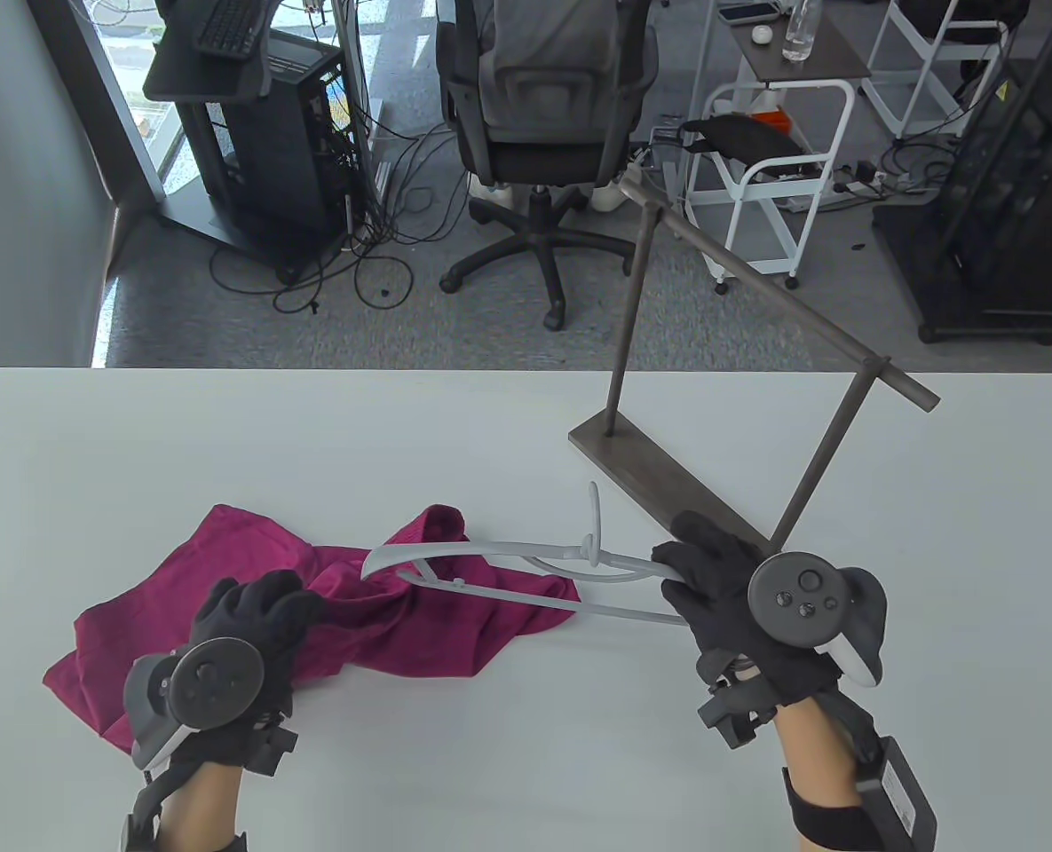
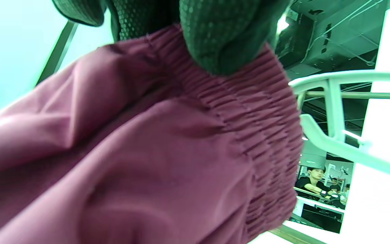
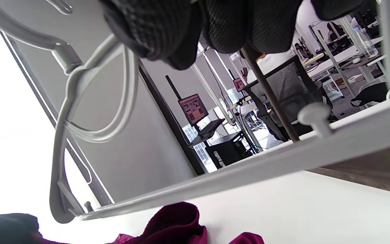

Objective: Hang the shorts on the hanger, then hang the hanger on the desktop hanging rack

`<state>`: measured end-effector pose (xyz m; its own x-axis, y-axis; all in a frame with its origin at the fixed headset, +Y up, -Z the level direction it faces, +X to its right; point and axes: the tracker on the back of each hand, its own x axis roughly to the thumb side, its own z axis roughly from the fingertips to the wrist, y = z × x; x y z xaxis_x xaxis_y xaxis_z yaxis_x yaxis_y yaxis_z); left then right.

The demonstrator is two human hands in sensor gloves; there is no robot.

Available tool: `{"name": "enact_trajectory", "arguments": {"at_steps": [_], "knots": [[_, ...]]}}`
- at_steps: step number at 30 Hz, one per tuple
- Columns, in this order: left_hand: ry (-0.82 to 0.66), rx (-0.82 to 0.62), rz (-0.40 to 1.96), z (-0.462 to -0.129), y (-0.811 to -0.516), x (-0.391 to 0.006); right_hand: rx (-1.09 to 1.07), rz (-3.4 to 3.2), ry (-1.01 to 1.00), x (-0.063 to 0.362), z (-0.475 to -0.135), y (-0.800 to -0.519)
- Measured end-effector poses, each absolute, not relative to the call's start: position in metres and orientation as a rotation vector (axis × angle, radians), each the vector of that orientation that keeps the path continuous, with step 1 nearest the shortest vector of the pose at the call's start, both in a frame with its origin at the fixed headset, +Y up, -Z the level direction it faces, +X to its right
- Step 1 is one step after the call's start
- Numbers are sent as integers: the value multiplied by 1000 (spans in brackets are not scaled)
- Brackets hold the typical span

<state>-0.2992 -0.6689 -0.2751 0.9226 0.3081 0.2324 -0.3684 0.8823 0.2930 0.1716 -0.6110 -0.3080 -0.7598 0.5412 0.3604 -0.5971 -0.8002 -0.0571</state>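
Crumpled magenta shorts (image 1: 250, 586) lie on the white table (image 1: 526, 737) at the front left. My left hand (image 1: 255, 608) pinches their gathered waistband (image 2: 249, 112), its fingertips (image 2: 222, 37) curled over the fabric. A grey plastic hanger (image 1: 526, 577) is tilted with its left end over the shorts and its hook (image 1: 594, 524) pointing away. My right hand (image 1: 699, 577) grips the hanger's right end, its fingers (image 3: 168, 30) wrapped over the arm (image 3: 90, 81). The dark metal hanging rack (image 1: 756, 293) stands just behind the right hand, with nothing on its bar.
The rack's flat base (image 1: 650, 475) lies diagonally on the table right of centre, close to my right hand. An office chair (image 1: 534, 133), a white cart (image 1: 774, 177) and computer stands are on the floor beyond the table's far edge.
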Motion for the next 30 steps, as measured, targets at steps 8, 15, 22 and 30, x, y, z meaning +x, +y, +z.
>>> {"name": "enact_trajectory", "arguments": {"at_steps": [8,15,22,30], "knots": [[-163,309,397,-282,-683,-305,575,2505,-195,150,-317,-593],[-201,337,422,-280,-680,-301,637,2545,-184,116,-326,-595],[-229,347,474,-280,-679,-299,660,2554,-116,70,-338,-617],[-252,354,503,-282,-680,-297,624,2474,-24,30,-348,-656]]}}
